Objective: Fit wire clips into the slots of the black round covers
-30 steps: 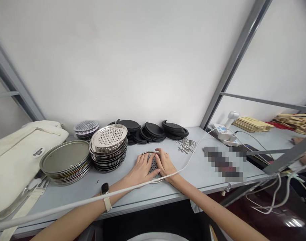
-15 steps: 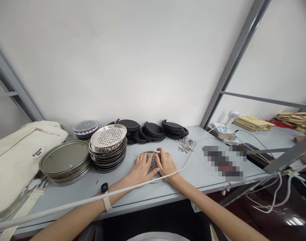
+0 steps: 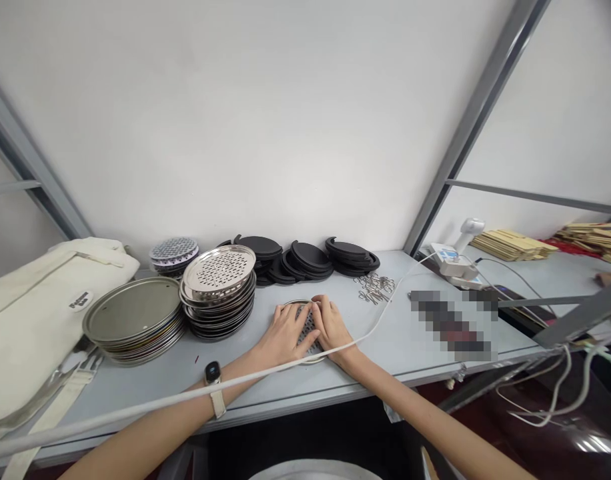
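A round perforated metal plate (image 3: 309, 326), patterned like a grater, lies on the grey table in front of me. My left hand (image 3: 287, 331) rests flat over its left side, fingers stretched and thumb apart. Over the right side lies my right hand (image 3: 331, 327), its fingers slightly bent and pointing towards the other hand. The fingertips meet or nearly meet above the plate, hiding much of it. Left of the hands stands a stack of similar perforated plates (image 3: 219, 272). Behind them are piles of black round lids (image 3: 311, 257) with a hooked edge piece.
Wide plain metal discs (image 3: 135, 310) and a cream bag (image 3: 40, 320) occupy the left. Small metal clips (image 3: 374, 288) lie right of the hands. A white cable (image 3: 185, 397) crosses over my forearms. Beyond a grey post (image 3: 465, 133) are a white device (image 3: 453, 259) and wooden pieces (image 3: 515, 245).
The view has shifted slightly, so the scene sits a little farther right. Both hands remain on the perforated plate in nearly the same pose.
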Demonstrator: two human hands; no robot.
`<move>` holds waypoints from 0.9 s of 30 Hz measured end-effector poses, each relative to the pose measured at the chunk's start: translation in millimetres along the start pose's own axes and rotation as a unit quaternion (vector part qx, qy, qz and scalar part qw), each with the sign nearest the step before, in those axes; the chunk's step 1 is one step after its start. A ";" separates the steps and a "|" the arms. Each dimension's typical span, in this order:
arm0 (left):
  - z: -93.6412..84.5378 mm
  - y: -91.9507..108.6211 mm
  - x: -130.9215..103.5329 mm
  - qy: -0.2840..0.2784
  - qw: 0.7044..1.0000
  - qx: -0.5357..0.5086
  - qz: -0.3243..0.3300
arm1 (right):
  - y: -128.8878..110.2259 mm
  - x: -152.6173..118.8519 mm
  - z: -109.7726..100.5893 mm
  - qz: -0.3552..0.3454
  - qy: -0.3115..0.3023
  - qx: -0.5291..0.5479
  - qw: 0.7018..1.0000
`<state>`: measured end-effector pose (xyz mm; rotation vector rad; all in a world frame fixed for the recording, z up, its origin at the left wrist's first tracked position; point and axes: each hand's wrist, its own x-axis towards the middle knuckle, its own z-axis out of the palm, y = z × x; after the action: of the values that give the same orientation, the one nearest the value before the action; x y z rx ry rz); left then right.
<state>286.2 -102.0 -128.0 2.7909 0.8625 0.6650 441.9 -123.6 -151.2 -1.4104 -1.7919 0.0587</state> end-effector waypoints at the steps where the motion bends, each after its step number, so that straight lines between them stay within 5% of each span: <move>1: -0.8 0.5 0.1 -0.002 1.000 0.000 0.000 | -0.1 -0.2 0.3 0.004 0.002 0.006 1.000; 27: -1.6 -1.1 0.2 -0.019 0.999 -0.046 -0.006 | -7.8 2.8 -7.4 0.008 0.006 -0.105 0.994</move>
<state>285.1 -101.0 -126.8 2.7052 0.8179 0.6308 440.3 -127.4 -140.9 -1.5688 -1.8174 -0.1326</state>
